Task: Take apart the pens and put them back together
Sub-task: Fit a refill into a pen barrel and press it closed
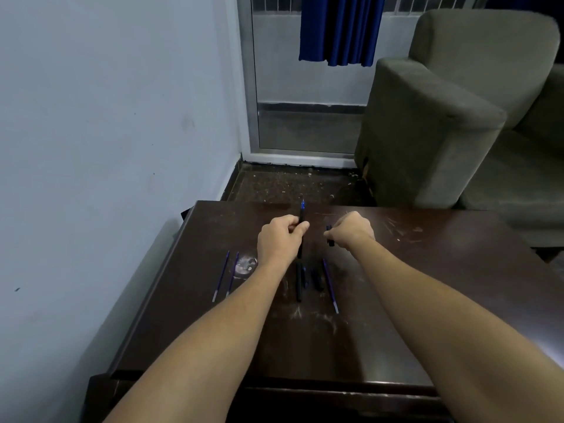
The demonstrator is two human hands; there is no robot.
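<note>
Left hand gripping pen, right hand pinching cap — apart

Below the left hand's grip, loose pen barrels and refills crowd the table; rightward lies bare.

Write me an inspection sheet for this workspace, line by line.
Surface: dark wooden table, scratched, with pale smudges.
Job's things: two refills lie left of the left forearm; one refill lies between the forearms, right of the black pen parts.
Clutter: nothing seen beyond a whitish stain.
Grippers: left hand shut on a pen barrel with a blue tip; right hand shut on a small dark piece.
Cables: nothing seen.
Surroundings: pale wall left, grey sofa right, blue curtain over a glass door.
</note>
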